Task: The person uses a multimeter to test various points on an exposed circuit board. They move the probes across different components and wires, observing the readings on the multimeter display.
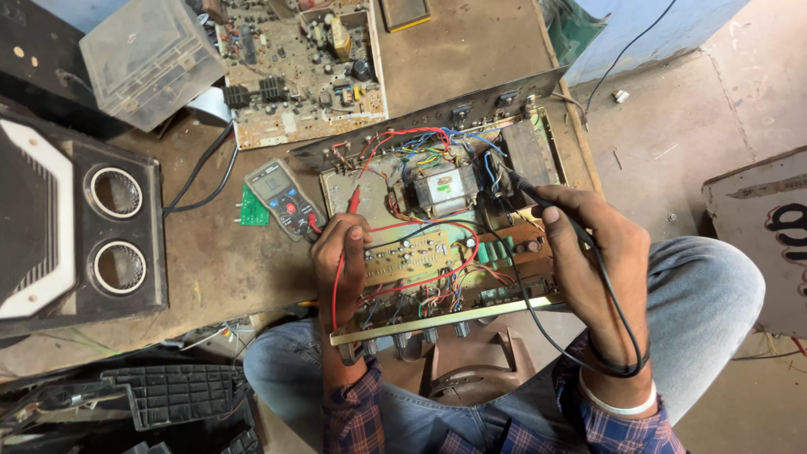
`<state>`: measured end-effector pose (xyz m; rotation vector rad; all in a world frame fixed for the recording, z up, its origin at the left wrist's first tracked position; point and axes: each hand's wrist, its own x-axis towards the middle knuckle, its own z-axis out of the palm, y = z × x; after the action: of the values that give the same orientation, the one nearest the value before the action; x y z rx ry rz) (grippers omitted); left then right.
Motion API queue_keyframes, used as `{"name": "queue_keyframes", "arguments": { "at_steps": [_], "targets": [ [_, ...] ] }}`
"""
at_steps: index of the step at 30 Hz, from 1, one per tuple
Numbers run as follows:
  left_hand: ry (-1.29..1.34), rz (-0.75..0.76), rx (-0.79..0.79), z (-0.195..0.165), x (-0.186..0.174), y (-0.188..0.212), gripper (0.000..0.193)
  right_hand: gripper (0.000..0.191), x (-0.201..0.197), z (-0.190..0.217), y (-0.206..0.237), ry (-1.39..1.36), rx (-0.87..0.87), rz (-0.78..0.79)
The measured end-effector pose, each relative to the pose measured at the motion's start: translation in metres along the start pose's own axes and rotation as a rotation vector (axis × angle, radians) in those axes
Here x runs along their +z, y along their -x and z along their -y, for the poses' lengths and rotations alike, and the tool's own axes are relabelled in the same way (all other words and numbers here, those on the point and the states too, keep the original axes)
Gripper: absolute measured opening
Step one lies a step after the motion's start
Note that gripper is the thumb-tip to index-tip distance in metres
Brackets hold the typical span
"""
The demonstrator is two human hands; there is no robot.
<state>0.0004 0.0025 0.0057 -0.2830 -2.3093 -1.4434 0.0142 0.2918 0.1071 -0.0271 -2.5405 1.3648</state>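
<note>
The left hand (339, 252) pinches a slim red probe (354, 200), its tip just beyond the fingertips on the bare metal of the open amplifier chassis (437, 227); the right hand (588, 252) grips a black probe (523, 187) pointing past its fingers toward the boxy transformer (443, 188). The chassis, tangled with coloured wires, rests on a scuffed wooden bench (454, 50); a grey multimeter (283, 199) lies left of the left fingers, over a dusty concrete floor (681, 109)

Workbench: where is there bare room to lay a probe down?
Bare wood lies between the loose circuit board and the amplifier chassis. Another patch sits between the speaker box and the left hand, below the multimeter. Inside the chassis, around the right hand, it's crowded.
</note>
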Motion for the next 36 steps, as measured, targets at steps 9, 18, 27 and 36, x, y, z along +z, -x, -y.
{"name": "queue_keyframes", "arguments": {
  "at_steps": [9, 18, 27, 36],
  "targets": [
    [-0.001, 0.004, -0.013, -0.0012, 0.0004, -0.0004, 0.044, 0.031, -0.004, 0.0066, -0.0052, 0.089, -0.088, 0.131],
    [-0.017, 0.005, 0.002, 0.0003, 0.0012, -0.0007, 0.043, 0.035, -0.0046, 0.0085, -0.0083, 0.157, -0.163, 0.183],
    [-0.005, -0.001, -0.001, -0.0014, 0.0009, -0.0008, 0.042, 0.037, -0.0036, 0.008, -0.0075, 0.173, -0.144, 0.201],
    [-0.002, 0.002, 0.005, -0.0004, 0.0006, -0.0007, 0.042, 0.026, -0.0023, 0.0023, -0.004, -0.019, -0.035, 0.025]
  ]
}}
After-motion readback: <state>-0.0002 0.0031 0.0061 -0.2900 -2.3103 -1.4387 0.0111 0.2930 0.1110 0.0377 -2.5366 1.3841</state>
